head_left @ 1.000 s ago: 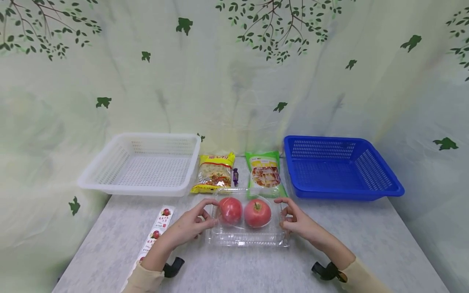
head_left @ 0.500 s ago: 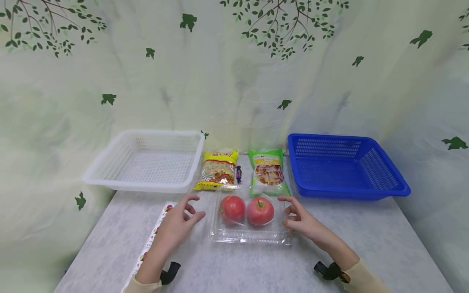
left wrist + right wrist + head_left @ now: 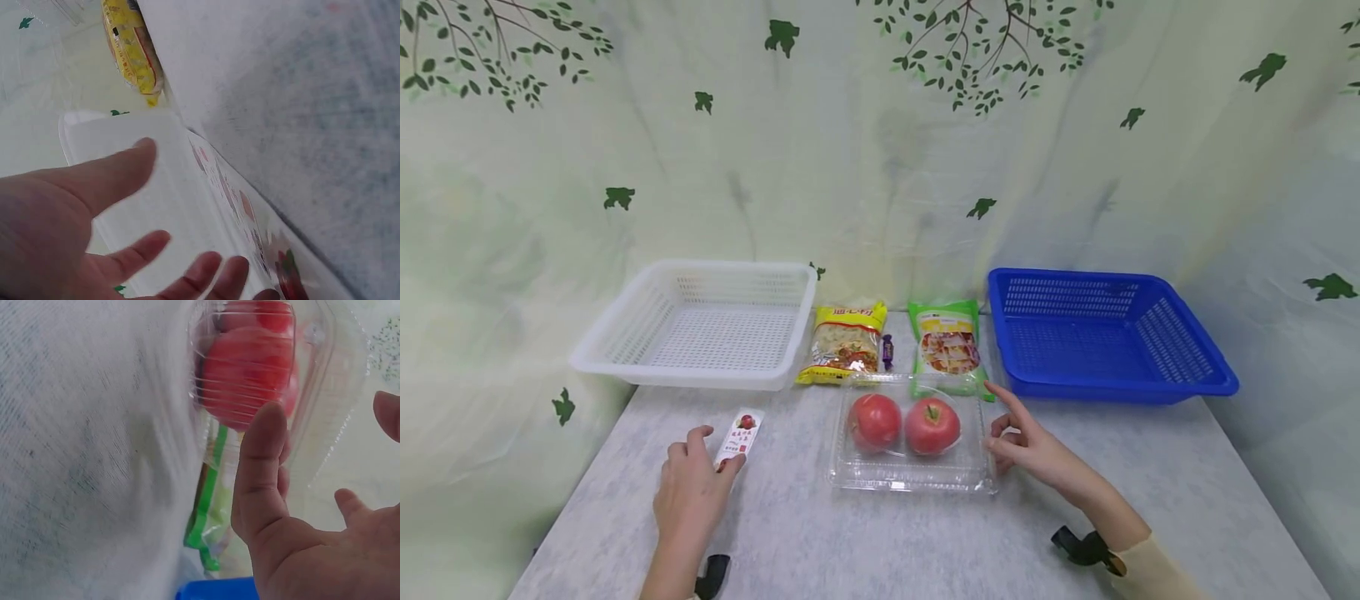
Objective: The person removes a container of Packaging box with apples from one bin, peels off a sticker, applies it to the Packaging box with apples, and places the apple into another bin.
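My left hand (image 3: 691, 492), fingers loose, is at the labels (image 3: 741, 437), toward the left edge of the worktop (image 3: 910, 546); my right hand (image 3: 1026, 446), ungripping, flanks the box (image 3: 910, 477) midway across. A light edge pinch should avoid creases.

Bare left hand (image 3: 691, 485), bare right hand (image 3: 1032, 450), cream right sleeve (image 3: 1152, 570) on my feed, black left wrist camera (image 3: 713, 575), matching right wrist camera (image 3: 1081, 548)

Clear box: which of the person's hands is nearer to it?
Right. The right hand is at the clear box's right edge; the left hand is off to its left, at the sticker strip.
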{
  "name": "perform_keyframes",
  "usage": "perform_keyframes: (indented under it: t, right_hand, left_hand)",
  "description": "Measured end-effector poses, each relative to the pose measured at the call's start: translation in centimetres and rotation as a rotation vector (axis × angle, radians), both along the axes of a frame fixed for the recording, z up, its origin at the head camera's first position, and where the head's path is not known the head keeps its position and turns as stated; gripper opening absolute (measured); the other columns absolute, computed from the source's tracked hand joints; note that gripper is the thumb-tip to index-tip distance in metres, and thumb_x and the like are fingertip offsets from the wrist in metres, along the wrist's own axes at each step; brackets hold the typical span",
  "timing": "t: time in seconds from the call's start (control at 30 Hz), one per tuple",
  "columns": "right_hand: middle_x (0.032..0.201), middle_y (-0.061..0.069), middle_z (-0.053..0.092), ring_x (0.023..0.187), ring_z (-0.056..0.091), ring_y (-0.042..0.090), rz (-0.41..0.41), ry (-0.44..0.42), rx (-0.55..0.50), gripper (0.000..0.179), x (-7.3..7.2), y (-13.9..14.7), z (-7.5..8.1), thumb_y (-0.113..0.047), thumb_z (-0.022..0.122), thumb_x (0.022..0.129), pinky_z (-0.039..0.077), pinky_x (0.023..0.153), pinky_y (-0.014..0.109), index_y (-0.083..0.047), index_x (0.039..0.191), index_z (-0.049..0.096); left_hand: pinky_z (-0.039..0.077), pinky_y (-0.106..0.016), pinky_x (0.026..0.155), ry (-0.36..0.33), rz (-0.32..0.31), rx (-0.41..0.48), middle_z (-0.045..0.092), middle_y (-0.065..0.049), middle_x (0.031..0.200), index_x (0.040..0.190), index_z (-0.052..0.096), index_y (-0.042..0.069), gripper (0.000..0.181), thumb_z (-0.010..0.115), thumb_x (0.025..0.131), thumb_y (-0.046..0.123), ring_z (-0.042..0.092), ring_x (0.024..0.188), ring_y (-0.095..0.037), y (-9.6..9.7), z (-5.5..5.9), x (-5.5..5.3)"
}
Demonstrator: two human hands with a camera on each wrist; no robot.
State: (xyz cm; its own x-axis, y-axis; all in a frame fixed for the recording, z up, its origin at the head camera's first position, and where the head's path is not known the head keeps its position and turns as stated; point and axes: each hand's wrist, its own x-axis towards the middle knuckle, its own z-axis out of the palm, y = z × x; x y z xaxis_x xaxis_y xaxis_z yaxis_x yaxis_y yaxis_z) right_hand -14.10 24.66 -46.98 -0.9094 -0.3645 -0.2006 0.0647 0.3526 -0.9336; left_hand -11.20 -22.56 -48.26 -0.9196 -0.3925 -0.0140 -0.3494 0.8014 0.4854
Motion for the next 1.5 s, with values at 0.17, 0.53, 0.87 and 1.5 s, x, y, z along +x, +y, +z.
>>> perform_keyframes:
  t: [0.17,0.53,0.87,1.5]
  right_hand:
    - [0.105,0.008,0.043,0.081,0.054,0.015,-0.046,0.104,0.079,0.079,0.3,0.2,0.4,-0.025,0.067,0.105,0.051,0.068,0.028,-0.029,0.168,0.019]
    - [0.090,0.004,0.042,0.074,0.043,0.009,-0.085,0.256,0.150,0.069,1.0,-0.4,2.2,-0.020,0.066,0.106,0.038,0.063,0.026,-0.021,0.164,0.029]
    - [0.091,0.006,0.043,0.073,0.043,0.011,-0.074,0.324,0.111,0.067,0.9,-1.7,4.7,-0.020,0.066,0.106,0.038,0.061,0.026,-0.020,0.163,0.031]
    - [0.086,0.002,0.050,0.068,0.049,0.015,-0.125,0.652,-0.033,0.058,-0.4,-9.4,12.0,-0.015,0.077,0.098,0.042,0.061,0.024,-0.024,0.151,0.055]
  left_hand:
    - [0.048,-0.055,0.071,-0.068,0.015,-0.031,0.047,-0.037,0.123,0.147,0.040,-0.004,0.076,0.081,0.091,0.025,0.051,0.107,-0.052,-0.1,-0.5,-0.4]
    - [0.049,-0.039,0.056,-0.143,-0.084,0.136,0.061,-0.034,0.105,0.155,0.028,0.000,0.078,0.074,0.094,0.017,0.062,0.072,-0.034,-0.8,-0.5,-0.7]
    - [0.058,-0.033,0.061,-0.020,-0.207,0.425,0.052,-0.029,0.152,0.160,0.034,0.020,0.069,0.069,0.101,0.018,0.070,0.088,-0.025,1.5,3.0,-1.2]
    - [0.063,-0.034,0.069,0.235,-0.647,0.706,0.068,-0.011,0.132,0.152,0.047,0.031,0.073,0.080,0.092,0.005,0.071,0.096,-0.026,16.1,12.6,-4.1]
